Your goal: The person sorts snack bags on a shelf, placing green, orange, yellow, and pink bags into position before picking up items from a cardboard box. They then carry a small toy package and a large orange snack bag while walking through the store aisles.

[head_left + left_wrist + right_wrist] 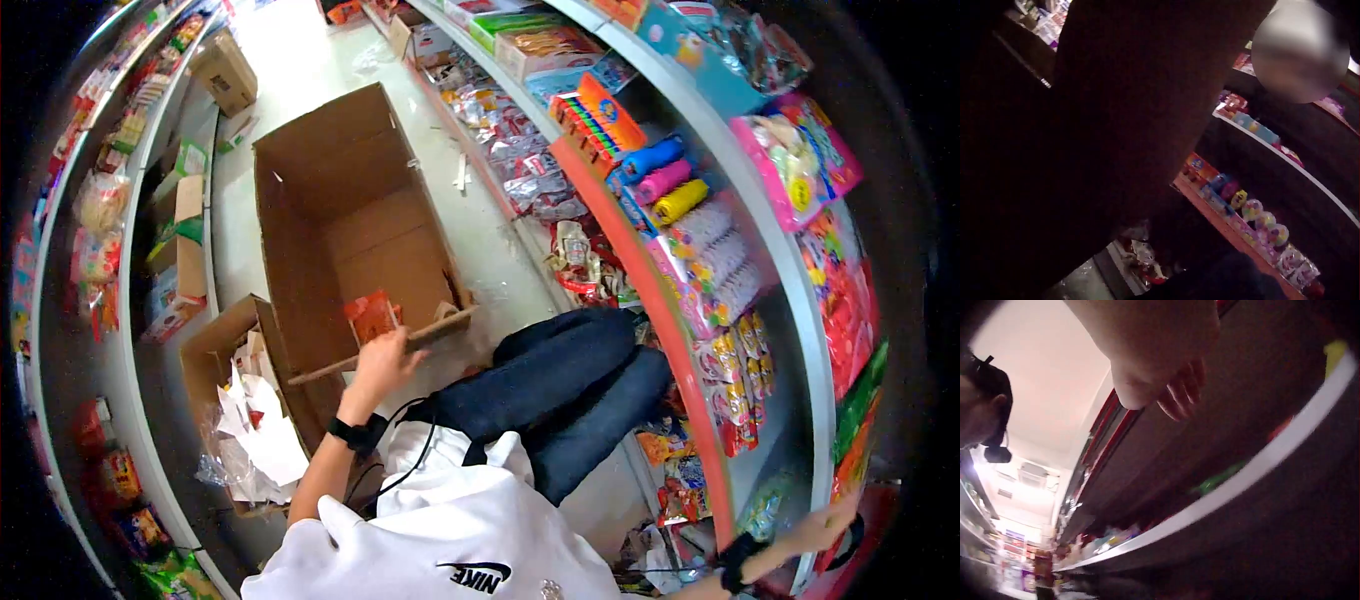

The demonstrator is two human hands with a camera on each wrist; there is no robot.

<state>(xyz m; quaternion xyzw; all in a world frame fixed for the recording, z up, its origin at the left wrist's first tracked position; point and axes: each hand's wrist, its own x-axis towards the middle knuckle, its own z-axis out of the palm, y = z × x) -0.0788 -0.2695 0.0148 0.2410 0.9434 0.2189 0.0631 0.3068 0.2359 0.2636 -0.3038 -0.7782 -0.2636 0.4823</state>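
My left hand is over the near edge of a large open cardboard box, its fingers gripping a small red packet. That packet overlaps the inside of the box in the head view. A dark shape covers most of the left wrist view, and the left hand's fingers are hidden there. My right hand is stretched out to the lower right, beside the front edge of a shelf. In the right wrist view its fingers hang loosely bent with nothing in them.
A smaller carton full of torn white paper and plastic stands left of the big box. Stocked shelves line the aisle's left side. On the right, a red-edged shelf carries bright packaged goods close to my bent legs.
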